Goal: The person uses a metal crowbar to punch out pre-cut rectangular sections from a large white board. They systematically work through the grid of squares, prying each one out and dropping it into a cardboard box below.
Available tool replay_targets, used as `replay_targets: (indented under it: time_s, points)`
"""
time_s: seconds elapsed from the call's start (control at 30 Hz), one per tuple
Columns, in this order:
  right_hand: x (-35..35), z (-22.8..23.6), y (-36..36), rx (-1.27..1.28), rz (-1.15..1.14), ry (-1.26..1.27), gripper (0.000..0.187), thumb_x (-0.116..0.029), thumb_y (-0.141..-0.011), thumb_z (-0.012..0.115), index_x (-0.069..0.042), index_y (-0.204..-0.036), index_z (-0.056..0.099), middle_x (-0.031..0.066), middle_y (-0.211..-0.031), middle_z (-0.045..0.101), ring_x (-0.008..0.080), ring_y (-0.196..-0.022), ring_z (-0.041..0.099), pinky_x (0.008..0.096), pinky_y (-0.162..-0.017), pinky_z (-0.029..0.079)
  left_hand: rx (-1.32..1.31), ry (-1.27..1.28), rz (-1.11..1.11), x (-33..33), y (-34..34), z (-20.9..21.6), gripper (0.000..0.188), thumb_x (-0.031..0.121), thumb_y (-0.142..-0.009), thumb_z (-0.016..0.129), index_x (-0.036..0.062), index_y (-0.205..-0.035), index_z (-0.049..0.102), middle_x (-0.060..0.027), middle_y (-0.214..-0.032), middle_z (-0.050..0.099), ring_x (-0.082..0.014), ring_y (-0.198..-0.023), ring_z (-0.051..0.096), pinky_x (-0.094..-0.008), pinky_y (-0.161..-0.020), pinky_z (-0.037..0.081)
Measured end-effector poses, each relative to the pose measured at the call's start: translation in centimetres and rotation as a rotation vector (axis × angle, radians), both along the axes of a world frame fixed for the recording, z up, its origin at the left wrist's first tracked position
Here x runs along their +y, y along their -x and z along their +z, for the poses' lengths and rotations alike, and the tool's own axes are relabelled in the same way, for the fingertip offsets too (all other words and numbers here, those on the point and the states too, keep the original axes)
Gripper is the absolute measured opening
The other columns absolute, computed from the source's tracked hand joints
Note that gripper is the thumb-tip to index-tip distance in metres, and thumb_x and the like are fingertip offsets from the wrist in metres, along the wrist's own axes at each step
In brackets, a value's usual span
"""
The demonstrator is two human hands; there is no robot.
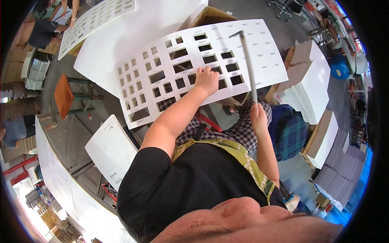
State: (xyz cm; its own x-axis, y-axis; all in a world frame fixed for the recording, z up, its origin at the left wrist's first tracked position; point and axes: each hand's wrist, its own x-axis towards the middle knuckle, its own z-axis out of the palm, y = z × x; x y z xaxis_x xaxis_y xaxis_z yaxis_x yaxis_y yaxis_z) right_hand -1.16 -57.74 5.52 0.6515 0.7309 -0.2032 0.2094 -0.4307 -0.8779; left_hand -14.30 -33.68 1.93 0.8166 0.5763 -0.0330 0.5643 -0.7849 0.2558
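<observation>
A large white foam board (263, 52) with rows of rectangular cut-outs lies tilted in front of me. Its right part carries small printed marks and has no holes. My left hand (207, 81) rests on its middle, fingers curled at the edges of the cut-outs and gripping there. In my right hand (259, 117), closed round the lower end, is a hammer (249, 65) with a long pale handle. Its thin dark head is raised over the marked part of the board.
Under the board's far edge stands an open cardboard box (210, 17). Stacked white boards (310, 85) are on the right, beside a dark plaid cloth (287, 131). An orange-topped stool (65, 96) stands left. Another person's arm (73, 16) touches another cut-out board (95, 22) at far left.
</observation>
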Motion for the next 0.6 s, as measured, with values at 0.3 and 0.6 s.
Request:
replay_targets:
  time_s: [0.3, 0.6]
  points:
    - [3.1, 1.2, -0.6, -0.077, 0.019, -0.086, 0.035, -0.028, -0.101, 0.04, -0.003, -0.078, 0.048, 0.0034, -0.059, 0.044, 0.0139, -0.053, 0.043, 0.0312, -0.05, 0.036, 0.104, -0.015, -0.076, 0.3, 0.1, 2.1, 0.023, 0.027, -0.08, 0.064, 0.0106, -0.096, 0.06, -0.0073, -0.094, 0.065, -0.0251, -0.105, 0.05, -0.0467, -0.084, 0.035]
    - [3.0, -1.8, -0.5, -0.035, 0.059, 0.162, 0.039, -0.034, -0.1, 0.041, -0.001, -0.083, 0.051, 0.0089, -0.062, 0.048, 0.0187, -0.057, 0.046, 0.0348, -0.055, 0.04, -0.039, -0.224, 0.098, 9.1, -2.0, 1.0, 0.029, 0.031, -0.08, 0.065, 0.0117, -0.101, 0.059, -0.0032, -0.11, 0.062, -0.0242, -0.111, 0.047, -0.0491, -0.088, 0.035]
